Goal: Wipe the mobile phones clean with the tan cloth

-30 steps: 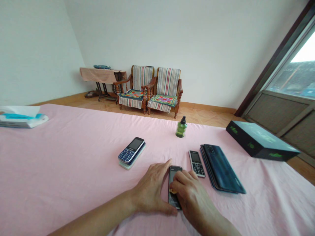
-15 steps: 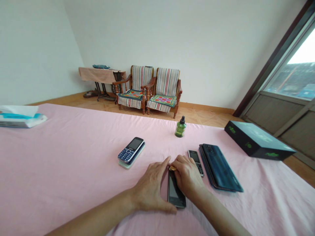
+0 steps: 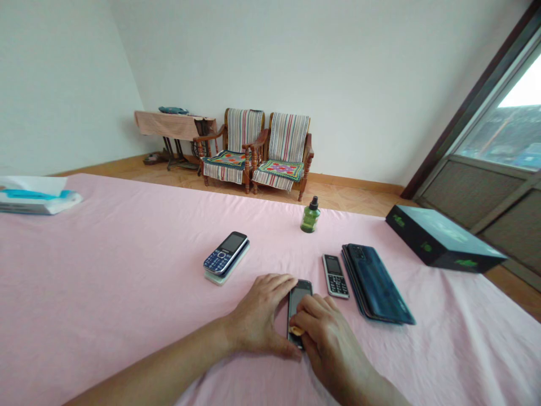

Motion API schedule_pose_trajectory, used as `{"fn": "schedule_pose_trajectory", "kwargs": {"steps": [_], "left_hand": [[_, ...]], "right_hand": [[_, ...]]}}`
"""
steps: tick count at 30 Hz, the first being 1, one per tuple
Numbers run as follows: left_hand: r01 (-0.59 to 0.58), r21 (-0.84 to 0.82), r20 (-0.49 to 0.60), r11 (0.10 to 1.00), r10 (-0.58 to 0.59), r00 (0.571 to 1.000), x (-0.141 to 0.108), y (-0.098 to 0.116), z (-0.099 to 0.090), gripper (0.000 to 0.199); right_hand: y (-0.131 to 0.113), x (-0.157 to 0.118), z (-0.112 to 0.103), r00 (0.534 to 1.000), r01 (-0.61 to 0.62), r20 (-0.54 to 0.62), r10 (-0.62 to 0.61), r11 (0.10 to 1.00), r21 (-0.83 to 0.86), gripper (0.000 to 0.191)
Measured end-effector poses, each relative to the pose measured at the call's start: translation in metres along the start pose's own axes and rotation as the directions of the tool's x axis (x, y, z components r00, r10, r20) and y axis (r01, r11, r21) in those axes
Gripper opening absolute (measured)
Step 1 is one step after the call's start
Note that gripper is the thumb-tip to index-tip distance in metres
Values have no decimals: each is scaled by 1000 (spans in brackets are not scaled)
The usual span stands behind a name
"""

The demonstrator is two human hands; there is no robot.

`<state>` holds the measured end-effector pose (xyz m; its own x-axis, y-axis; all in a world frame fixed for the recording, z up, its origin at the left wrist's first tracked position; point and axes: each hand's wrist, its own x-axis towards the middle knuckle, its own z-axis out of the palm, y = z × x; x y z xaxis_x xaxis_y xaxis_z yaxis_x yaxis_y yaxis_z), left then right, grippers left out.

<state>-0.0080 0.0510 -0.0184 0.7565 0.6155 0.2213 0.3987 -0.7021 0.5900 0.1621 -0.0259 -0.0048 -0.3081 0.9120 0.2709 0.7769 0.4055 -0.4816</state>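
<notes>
Back down the screen slides the right hand, pinching a small yellow pad (cloth or sponge, hard to tell) on a black smartphone lying on the pink cloth. Beside it, the left hand braces its edge, so the hands work together. Pressing too hard could skid the smartphone into the keypad phone nearby.

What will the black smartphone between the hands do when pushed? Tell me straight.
The black smartphone looks stiff and flat, so it probably won't roll or tip on the pink cloth. Its glossy face may slip under the right hand, and the glass could be fragile.
</notes>
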Motion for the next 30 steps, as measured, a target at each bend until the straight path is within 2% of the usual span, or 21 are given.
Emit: {"fn": "schedule_pose_trajectory", "kwargs": {"steps": [7,15,18,22,30], "left_hand": [[-25,25,29,999,25,999,2,-2,-2,114],[-20,42,-24,999,21,999,-2,-1,0,104],[-11,67,-8,998,12,1000,-1,3,2,106],[-17,102,-47,995,22,999,0,10,8,108],[-39,147,-60,988,48,997,0,10,13,110]], "right_hand": [[-2,-10,4,999,45,14,-45,998,-33,17],[6,-24,-2,996,86,14,-86,996,-23,22],[6,-25,-1,995,97,9,-97,995,-16,22],[5,-24,2,994,108,-17,-108,994,-9,23],[9,-30,-2,992,124,-2,-124,992,-19,22]]}}
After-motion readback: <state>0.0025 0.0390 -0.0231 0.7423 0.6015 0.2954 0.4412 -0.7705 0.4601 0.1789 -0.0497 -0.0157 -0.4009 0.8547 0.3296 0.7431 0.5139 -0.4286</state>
